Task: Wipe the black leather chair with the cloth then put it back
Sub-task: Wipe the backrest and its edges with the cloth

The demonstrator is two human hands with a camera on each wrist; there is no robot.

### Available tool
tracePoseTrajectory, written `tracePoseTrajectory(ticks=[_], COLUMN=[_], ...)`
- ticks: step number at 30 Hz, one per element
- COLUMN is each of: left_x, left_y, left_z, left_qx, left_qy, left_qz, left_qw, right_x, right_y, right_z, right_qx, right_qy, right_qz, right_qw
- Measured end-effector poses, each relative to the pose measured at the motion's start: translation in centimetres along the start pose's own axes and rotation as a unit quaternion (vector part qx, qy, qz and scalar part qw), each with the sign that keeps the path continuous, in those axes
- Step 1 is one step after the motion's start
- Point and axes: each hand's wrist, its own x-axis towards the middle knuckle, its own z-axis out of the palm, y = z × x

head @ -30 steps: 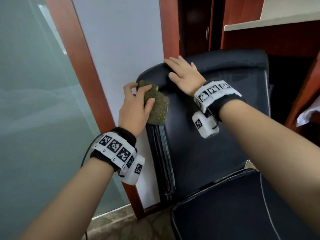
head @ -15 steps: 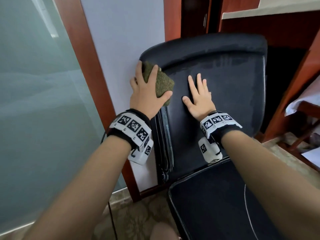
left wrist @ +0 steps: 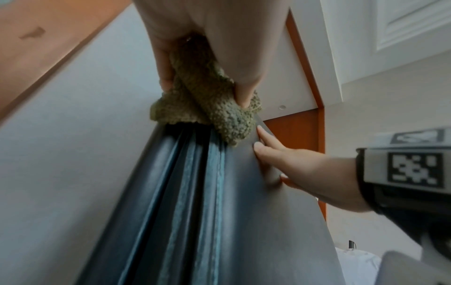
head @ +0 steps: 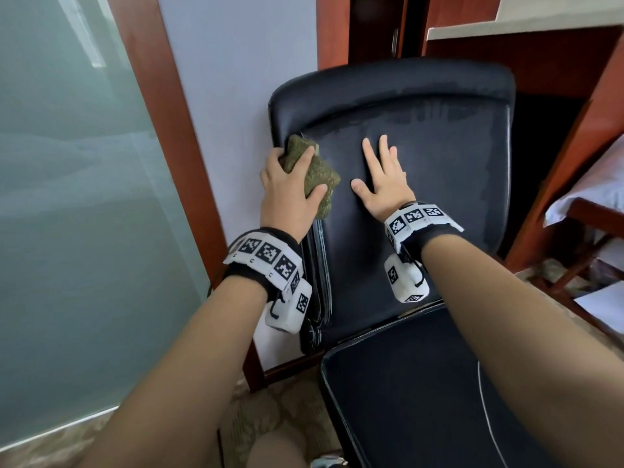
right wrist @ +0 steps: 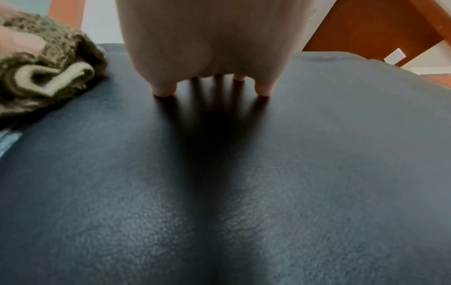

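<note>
Left of the chair (head: 422, 231), a frosted glass panel (head: 67, 197) and a wooden frame (head: 162, 130) are standing against a pale wall (head: 236, 62).

The left hand (head: 287, 194) is gripping the cloth (head: 317, 177), a folded olive-green pad, with its fingers (left wrist: 244, 81) curled round it. The cloth is pressing on the left edge of the chair's backrest, where the front panel is meeting the ribbed side.

The right hand (head: 385, 177) is lying flat on the middle of the backrest, just right of the cloth and apart from it, its fingers (right wrist: 163, 88) straight and slightly spread, seemingly bracing the chair.

Judgement on progress: wiping is under way and not finished. A dull, streaky band is showing across the upper backrest and down its right edge, which may be damp trace from the cloth, so the top is probably covered. The left side is receiving attention now. The lower backrest and the seat (head: 422, 400) below it are showing no such marks and appear still to be done. Returning the cloth is also outstanding; where it belongs is not in view.

Right of the chair, dark wooden furniture (head: 553, 62) is standing close by.
</note>
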Motion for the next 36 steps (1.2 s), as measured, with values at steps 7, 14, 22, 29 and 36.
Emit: tracePoseTrajectory(ticks=[7,14,22,29,36], left_x=[2.7,3.7,4.1,2.8,2.8], left_y=[0.8,0.9,1.6,-0.1,0.3], left_z=[-0.6,0.5,1.1,1.8,3.6], left_qx=[-0.098,-0.081,-0.263,-0.279,-0.238], left_qy=[0.099,0.154,0.156,0.145,0.136], left_qz=[-0.012,-0.071,-0.168,-0.089,-0.107], left_qw=[0.99,0.982,0.937,0.945,0.956], right_x=[0.2,-0.2,-0.3,-0.8,0.2], right_y=[0.6,0.3,-0.5,0.4,1.2], right_z=[0.9,1.6,2.0,2.4,2.4], right_qx=[-0.002,-0.028,-0.026,0.001,0.075], right_qy=[0.016,0.057,0.065,0.071,0.024], right_qz=[-0.01,-0.003,0.025,0.001,-0.004], right_qw=[1.0,0.998,0.997,0.997,0.997])
